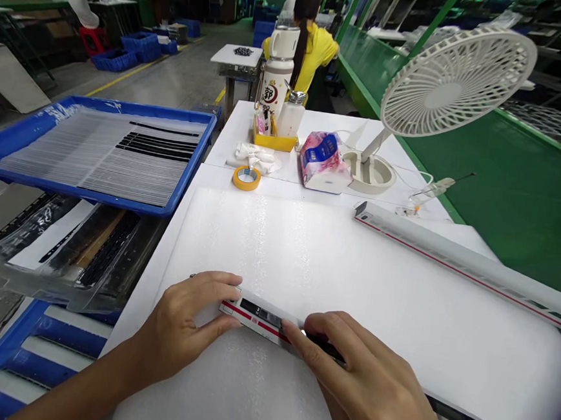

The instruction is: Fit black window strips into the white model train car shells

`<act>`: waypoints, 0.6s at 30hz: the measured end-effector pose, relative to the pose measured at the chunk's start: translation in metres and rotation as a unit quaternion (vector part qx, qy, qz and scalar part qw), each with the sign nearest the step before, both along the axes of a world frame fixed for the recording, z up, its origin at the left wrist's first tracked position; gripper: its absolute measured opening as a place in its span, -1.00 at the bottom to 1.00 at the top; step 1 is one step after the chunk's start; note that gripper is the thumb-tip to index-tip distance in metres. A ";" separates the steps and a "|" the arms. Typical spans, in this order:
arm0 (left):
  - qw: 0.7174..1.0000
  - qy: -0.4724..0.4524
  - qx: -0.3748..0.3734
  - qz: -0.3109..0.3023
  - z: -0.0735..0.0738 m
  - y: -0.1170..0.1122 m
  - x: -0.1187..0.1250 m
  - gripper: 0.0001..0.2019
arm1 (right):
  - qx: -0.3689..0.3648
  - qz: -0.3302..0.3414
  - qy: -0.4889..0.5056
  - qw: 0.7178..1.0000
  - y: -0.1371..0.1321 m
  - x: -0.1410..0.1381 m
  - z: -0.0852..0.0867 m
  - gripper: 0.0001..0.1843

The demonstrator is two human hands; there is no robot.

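A long white model train carriage shell [265, 328] with a red stripe and dark windows lies slantwise across the white foam sheet in front of me. My left hand [189, 313] grips its far left end between thumb and fingers. Over its middle, my right hand [360, 371] is closed, one fingertip pressing on the black window strip [261, 313] along the side. Part of that strip passes under the right fingers, where its seating is hidden. The shell emerges again beyond the right hand, at the lower right. A similar shell [432, 251] with a red line rests farther back.
On the left, a blue tray [189, 164] holds many thin strips, above a clear bin [103, 293] of black parts. Behind the foam sheet [240, 233] are orange tape [247, 177], a tissue pack [324, 161], a white fan [439, 96] and a bottle [275, 80]. A co-worker [317, 48] sits ahead.
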State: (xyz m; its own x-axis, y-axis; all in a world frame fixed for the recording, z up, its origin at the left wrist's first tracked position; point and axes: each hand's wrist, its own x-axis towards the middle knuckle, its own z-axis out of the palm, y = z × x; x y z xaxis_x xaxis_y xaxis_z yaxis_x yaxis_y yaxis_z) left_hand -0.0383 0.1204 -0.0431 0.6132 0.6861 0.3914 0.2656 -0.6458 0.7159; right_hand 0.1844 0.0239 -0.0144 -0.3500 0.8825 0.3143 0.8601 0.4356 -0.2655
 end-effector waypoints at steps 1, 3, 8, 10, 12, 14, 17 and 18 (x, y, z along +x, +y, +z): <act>1.000 0.004 0.016 -0.013 -0.001 0.000 -0.002 -0.72 | 0.003 -0.001 0.001 1.000 0.000 0.000 0.000 -0.62; 0.997 0.019 0.055 -0.040 -0.003 0.001 -0.006 -0.63 | 0.010 0.001 0.001 1.000 0.000 -0.001 0.001 -0.64; 0.985 0.051 0.150 -0.068 -0.009 0.003 -0.013 -0.51 | 0.026 0.007 -0.012 1.000 0.001 -0.002 -0.001 -0.66; 0.981 0.062 0.166 -0.072 -0.009 0.004 -0.014 -0.50 | 0.027 0.011 -0.015 0.999 0.001 -0.003 -0.001 -0.65; 0.979 0.072 0.175 -0.080 -0.008 0.004 -0.014 -0.50 | 0.029 0.016 -0.022 0.999 0.002 -0.004 0.000 -0.65; 0.976 0.082 0.182 -0.087 -0.007 0.004 -0.015 -0.49 | 0.033 0.021 -0.029 0.999 0.003 -0.006 0.002 -0.65; 0.971 0.098 0.197 -0.094 -0.006 0.004 -0.016 -0.48 | 0.028 0.022 -0.028 0.999 0.003 -0.007 0.005 -0.65; 0.969 0.102 0.202 -0.095 -0.006 0.005 -0.015 -0.48 | 0.022 0.021 -0.026 0.999 0.003 -0.007 0.005 -0.64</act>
